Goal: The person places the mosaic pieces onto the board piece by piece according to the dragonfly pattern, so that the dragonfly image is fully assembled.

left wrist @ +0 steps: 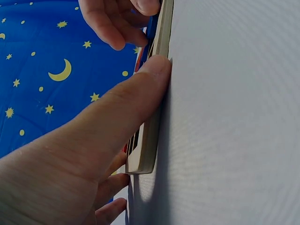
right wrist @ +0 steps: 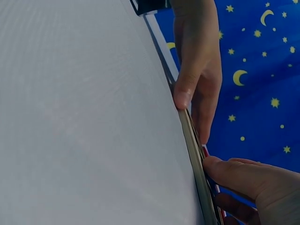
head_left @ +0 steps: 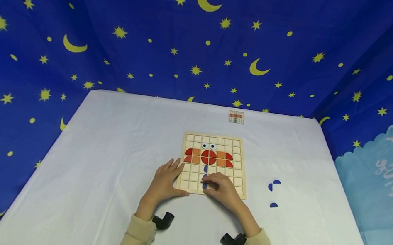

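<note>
A square wooden grid board (head_left: 242, 191) lies on the white table. On it are white eye discs (head_left: 205, 145), a red circle of quarter pieces (head_left: 208, 157), orange squares (head_left: 196, 156) and red quarter pieces at the sides. My left hand (head_left: 165, 179) rests against its near left corner; the thumb presses the front edge and the fingers lie along the left side. With bent fingers, my right hand (head_left: 224, 190) pinches a blue half-circle piece (head_left: 204, 186) at the bottom middle of the grid. Another blue half-circle (head_left: 206, 168) lies higher in that column.
Three loose blue half-circles, one of them (head_left: 273, 205) nearest me, lie right of the board. A small pattern card (head_left: 236, 117) sits near the table's far edge. Blue star-and-moon cloth (head_left: 150, 20) hangs behind the table. Black wrist mounts (head_left: 233, 241) stick out from both wrists.
</note>
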`<state>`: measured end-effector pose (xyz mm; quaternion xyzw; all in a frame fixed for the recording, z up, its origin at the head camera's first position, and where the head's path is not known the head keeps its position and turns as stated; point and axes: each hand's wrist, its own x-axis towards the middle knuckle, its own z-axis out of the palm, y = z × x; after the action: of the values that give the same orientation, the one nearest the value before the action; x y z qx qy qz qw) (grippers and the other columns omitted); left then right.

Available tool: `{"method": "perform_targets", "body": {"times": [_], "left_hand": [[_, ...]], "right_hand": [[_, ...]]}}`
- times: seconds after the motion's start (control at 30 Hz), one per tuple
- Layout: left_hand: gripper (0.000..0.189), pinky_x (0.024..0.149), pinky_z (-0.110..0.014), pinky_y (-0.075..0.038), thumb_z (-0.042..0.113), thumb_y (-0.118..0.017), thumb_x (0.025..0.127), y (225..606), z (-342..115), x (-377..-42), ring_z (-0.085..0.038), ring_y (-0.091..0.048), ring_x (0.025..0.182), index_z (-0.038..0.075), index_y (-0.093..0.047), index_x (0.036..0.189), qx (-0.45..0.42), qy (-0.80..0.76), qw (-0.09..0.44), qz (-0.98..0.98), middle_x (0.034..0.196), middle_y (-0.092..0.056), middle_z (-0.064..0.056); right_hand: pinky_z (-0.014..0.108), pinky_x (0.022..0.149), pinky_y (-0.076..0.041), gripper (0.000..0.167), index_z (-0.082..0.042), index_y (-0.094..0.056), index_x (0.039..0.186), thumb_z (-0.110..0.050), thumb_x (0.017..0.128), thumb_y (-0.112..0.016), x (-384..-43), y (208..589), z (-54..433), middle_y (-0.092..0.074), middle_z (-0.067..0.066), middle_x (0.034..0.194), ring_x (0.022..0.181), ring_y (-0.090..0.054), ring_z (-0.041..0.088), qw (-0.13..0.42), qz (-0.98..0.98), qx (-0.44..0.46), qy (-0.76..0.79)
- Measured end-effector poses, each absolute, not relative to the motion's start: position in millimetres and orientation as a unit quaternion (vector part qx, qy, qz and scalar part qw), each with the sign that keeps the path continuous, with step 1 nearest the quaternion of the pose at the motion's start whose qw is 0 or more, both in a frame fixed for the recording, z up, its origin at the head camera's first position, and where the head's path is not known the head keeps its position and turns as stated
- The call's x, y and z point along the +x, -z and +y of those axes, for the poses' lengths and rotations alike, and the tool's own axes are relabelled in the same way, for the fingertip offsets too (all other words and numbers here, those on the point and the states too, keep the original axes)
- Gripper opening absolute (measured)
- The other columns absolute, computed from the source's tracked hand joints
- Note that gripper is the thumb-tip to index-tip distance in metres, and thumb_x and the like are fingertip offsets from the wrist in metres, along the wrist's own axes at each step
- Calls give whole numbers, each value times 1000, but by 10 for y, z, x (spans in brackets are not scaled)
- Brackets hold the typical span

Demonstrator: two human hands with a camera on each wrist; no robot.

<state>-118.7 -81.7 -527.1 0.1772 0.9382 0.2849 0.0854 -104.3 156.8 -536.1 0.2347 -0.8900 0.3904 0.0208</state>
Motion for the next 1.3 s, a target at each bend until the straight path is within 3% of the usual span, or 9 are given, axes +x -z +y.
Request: {"method": "perform_targets", "body": {"times": [0.37, 0.6, 0.73, 0.9, 1.03, 1.3], "left_hand": [[100, 116, -54, -21, 46, -83, 65, 5282, -799, -1177, -36, -23, 145, 6, -39, 145, 179, -295, 86, 935, 155, -31, -15], [100, 117, -53, -21, 46, -83, 65, 5305, -788, -1179, -35, -22, 146, 7, -38, 146, 179, -283, 89, 938, 156, -30, -14], [100, 117, -52, -20, 44, -84, 65, 5300, -786, -1178, -35, -21, 146, 7, -37, 146, 175, -294, 90, 935, 156, -30, -13], [100, 116, -53, -21, 44, -84, 65, 5291, -788, -1175, -35, -22, 146, 6, -38, 146, 175, -300, 83, 934, 155, -30, -14], [101, 117, -53, -21, 44, -84, 65, 5292, -787, -1173, -35, -21, 146, 7, -37, 146, 172, -298, 89, 935, 156, -30, -14], [101, 117, -52, -19, 44, -84, 65, 5288, -792, -1179, -34, -20, 147, 8, -37, 146, 168, -298, 94, 935, 156, -29, -13]], "right_hand": [[30, 85, -51, 25, -11, -72, 104, -13, 79, -76, -1018, 5381, 1593, -73, 1, 103, 95, -64, 16, 16, -887, 230, -400], [25, 80, -56, 32, -8, -69, 112, -8, 81, -74, -982, 5378, 1749, -72, 5, 104, 93, -68, 19, 17, -858, 216, -465], [27, 76, -58, 31, -5, -69, 111, -5, 81, -73, -978, 5373, 1919, -72, 11, 102, 88, -69, 24, 35, -846, 189, -497], [23, 70, -54, 25, -5, -70, 109, -5, 83, -70, -966, 5348, 2157, -71, 9, 98, 81, -63, 18, 61, -868, 151, -469], [22, 71, -51, 25, -5, -69, 108, 1, 83, -68, -942, 5315, 2357, -71, 6, 97, 80, -61, 13, 92, -892, 110, -429], [26, 75, -49, 32, -2, -68, 110, 11, 81, -62, -851, 5285, 2743, -71, 11, 98, 85, -61, 20, 124, -916, 21, -381]]}}
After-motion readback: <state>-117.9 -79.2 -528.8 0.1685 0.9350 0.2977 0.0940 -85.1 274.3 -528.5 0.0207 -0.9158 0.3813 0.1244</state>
